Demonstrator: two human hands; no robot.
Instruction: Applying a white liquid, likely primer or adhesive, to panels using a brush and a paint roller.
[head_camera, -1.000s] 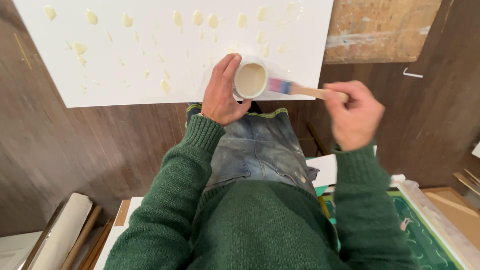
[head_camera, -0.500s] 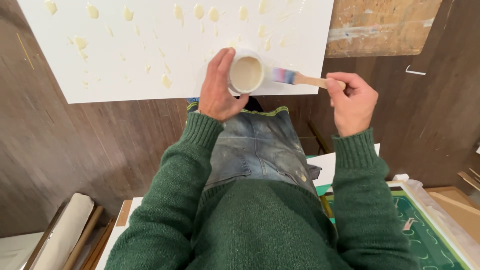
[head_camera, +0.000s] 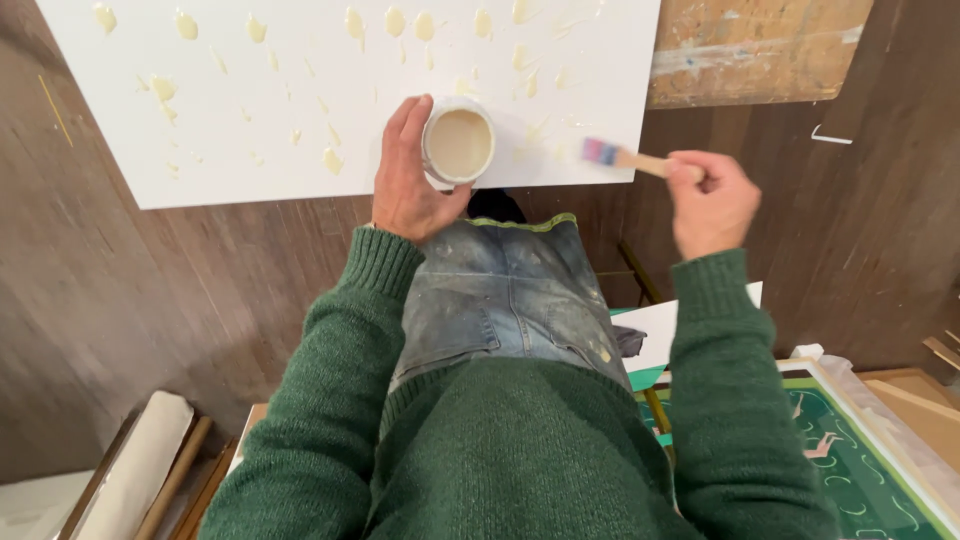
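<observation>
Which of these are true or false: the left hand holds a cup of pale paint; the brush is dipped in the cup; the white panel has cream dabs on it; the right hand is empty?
1. The left hand holds a cup of pale paint. True.
2. The brush is dipped in the cup. False: it is held clear of the cup, to its right.
3. The white panel has cream dabs on it. True.
4. The right hand is empty. False: it grips the brush's wooden handle.

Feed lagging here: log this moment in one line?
left hand: holds round white paint cup | right hand: holds wooden-handled brush | white board: cream dabs
</observation>
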